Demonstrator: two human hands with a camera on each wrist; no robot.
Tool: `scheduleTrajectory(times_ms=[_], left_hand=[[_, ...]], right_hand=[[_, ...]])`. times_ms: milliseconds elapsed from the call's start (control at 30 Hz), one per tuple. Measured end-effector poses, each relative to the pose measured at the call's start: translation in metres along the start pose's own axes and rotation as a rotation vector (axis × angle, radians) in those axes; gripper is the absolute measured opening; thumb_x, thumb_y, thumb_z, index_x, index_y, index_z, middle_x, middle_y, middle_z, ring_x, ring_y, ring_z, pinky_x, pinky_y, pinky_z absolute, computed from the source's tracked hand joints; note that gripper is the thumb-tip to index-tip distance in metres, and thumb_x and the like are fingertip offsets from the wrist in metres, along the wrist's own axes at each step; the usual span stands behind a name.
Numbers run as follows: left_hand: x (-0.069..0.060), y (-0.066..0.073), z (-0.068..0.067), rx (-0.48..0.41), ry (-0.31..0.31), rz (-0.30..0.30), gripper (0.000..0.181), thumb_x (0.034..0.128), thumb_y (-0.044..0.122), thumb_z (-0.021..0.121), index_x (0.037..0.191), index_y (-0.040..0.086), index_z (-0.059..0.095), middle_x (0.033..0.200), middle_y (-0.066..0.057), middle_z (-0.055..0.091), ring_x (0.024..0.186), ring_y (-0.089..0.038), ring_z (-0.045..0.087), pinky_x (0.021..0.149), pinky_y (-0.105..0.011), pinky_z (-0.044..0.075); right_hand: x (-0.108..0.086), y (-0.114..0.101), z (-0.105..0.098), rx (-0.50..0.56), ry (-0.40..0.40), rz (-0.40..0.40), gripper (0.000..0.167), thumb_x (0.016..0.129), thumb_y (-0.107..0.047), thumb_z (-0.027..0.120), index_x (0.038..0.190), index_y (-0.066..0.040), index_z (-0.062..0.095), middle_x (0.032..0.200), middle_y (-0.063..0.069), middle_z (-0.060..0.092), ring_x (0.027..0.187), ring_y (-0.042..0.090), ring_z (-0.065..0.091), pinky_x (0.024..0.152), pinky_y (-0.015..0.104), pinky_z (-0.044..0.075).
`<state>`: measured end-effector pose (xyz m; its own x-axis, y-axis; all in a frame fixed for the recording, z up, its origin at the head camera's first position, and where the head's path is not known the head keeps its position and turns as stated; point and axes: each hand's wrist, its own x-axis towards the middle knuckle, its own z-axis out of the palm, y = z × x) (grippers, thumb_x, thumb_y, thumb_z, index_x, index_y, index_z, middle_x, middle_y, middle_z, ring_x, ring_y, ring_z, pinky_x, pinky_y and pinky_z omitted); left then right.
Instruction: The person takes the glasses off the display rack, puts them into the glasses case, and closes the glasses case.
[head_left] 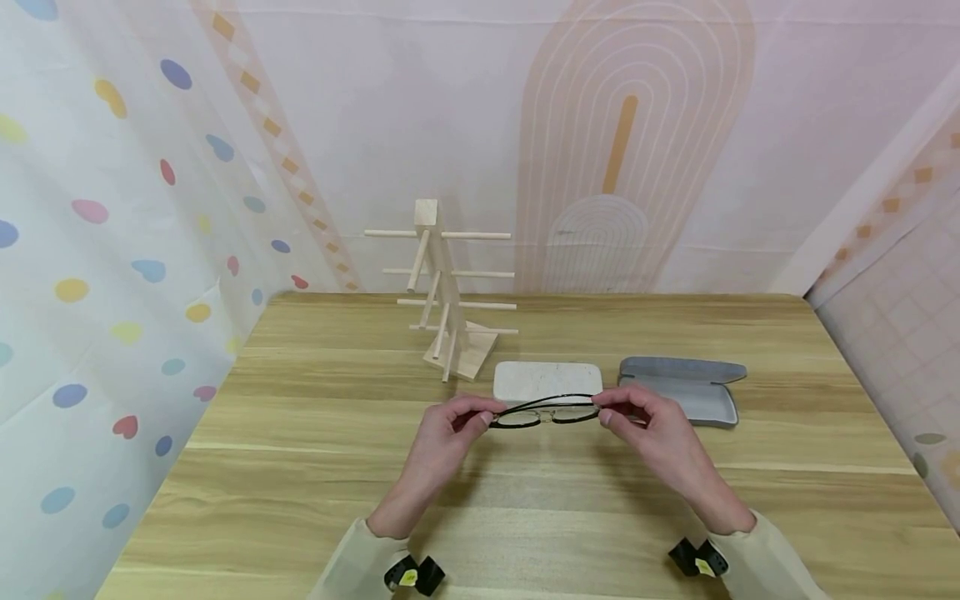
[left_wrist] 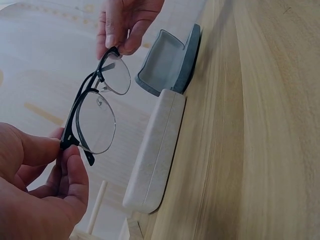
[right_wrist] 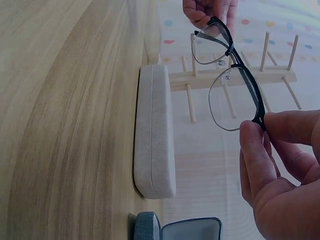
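Note:
A pair of eyeglasses (head_left: 554, 414) with black upper rims is held above the table between both hands. My left hand (head_left: 444, 442) pinches one outer corner of the frame between thumb and fingers. At the opposite corner, my right hand (head_left: 657, 442) pinches the frame the same way. In the left wrist view the temples of the eyeglasses (left_wrist: 75, 107) look folded in behind the lenses. Just behind them on the table lies a closed whitish glasses case (head_left: 547, 380). To its right a grey glasses case (head_left: 678, 390) lies with its lid up, partly behind the right hand.
A wooden rack (head_left: 447, 283) with several thin pegs stands at the back left of the wooden table (head_left: 300, 467). Patterned cloth (head_left: 420, 108) hangs behind the table's far edge and along its sides.

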<state>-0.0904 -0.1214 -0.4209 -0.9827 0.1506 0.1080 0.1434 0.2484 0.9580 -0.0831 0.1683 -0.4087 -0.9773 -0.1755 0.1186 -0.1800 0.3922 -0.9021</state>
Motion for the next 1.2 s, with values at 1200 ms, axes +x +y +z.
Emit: scheduleTrajectory(times_ms=[1200], left_hand=[[-0.001,0.0012,0.0001,-0.135,0.014,-0.086,0.02,0.0926,-0.005,0.069,0.112,-0.004,0.076,0.11,-0.014,0.074,0.097,-0.017,0.068,0.086,-0.022,0.056]], right_hand=[[-0.0021,-0.0009,-0.0053,-0.004,0.031,0.069,0.023,0.1,-0.015,0.071,0.12,-0.006,0.073,0.106,0.006,0.073,0.093,0.015,0.068,0.076,0.024,0.056]])
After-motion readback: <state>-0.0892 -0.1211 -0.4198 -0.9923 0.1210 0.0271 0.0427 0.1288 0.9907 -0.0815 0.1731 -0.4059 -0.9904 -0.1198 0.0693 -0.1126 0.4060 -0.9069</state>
